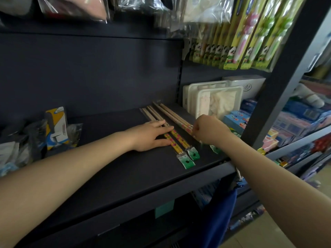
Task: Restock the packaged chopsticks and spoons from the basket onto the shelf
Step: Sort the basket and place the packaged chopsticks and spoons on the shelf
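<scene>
Both hands are working mid-shelf point(114, 169): left hand point(152, 135) pressing flat on chopstick packs point(176, 140), right hand point(208, 130) pinching another; light, stiff, slippery sleeves, best gripped mid-length

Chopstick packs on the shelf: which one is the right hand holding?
The rightmost chopstick pack, nearest the white plastic box. The right hand pinches it, while the two other packs lie flat under the left hand's straight fingers.

Three clear packs of wooden chopsticks point(168, 129) with green header cards, lying flat side by side on the dark shelf point(111, 169), tips toward the back, patterned ends toward the front edge
</scene>
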Demonstrator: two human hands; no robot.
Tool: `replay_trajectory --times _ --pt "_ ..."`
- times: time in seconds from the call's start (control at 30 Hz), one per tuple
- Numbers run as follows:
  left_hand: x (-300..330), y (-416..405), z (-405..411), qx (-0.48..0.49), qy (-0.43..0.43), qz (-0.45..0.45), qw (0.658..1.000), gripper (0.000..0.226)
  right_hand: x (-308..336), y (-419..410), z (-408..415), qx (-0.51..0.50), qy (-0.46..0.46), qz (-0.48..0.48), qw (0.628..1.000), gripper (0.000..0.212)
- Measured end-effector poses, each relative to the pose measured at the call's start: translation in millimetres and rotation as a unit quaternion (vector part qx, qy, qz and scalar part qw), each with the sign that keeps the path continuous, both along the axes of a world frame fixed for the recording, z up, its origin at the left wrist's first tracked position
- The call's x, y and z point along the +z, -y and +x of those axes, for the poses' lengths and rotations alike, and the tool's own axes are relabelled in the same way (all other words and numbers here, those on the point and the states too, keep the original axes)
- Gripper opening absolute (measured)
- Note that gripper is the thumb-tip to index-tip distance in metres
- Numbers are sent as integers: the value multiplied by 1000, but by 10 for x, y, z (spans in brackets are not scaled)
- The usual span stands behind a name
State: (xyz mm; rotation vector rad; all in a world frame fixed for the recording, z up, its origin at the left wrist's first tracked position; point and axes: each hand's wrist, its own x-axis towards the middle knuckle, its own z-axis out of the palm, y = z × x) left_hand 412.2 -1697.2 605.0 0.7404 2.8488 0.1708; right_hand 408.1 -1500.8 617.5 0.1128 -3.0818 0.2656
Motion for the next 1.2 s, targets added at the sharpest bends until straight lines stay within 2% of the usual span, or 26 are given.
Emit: replay_trajectory --times 0.17,0.33,0.43,0.53,0.6,0.7,0.8,0.87,1.2 --pt "36 -28 -46 -14 -23 -20 999 61 -18 34 -6 41 -16 63 997 24" --pt "39 -49 -81 -40 -37 3 998 61 84 -67 -42 36 -85 41 995 20" --pt "86 -114 -183 -68 -91 16 993 51 55 -101 -34 30 -8 79 996 25" --pt "204 -121 -299 -143 -121 -29 982 38 -9 -62 -6 43 -11 110 993 24" --pt "276 -136 -368 -183 -135 -93 969 35 17 -84 -29 37 -5 76 996 22" --pt "340 -226 -406 -237 -195 -195 931 33 40 -152 -132 -6 23 -25 999 22" --pt "335 -295 -430 -291 -258 -240 890 30 14 -156 -165 -36 45 -100 993 24" --pt "323 -319 -455 -311 -274 -252 875 29 18 -158 -160 -37 39 -130 990 25" --pt "305 -209 -523 -275 -253 -201 905 29 -90 -199 -197 -37 -2 -78 996 25"
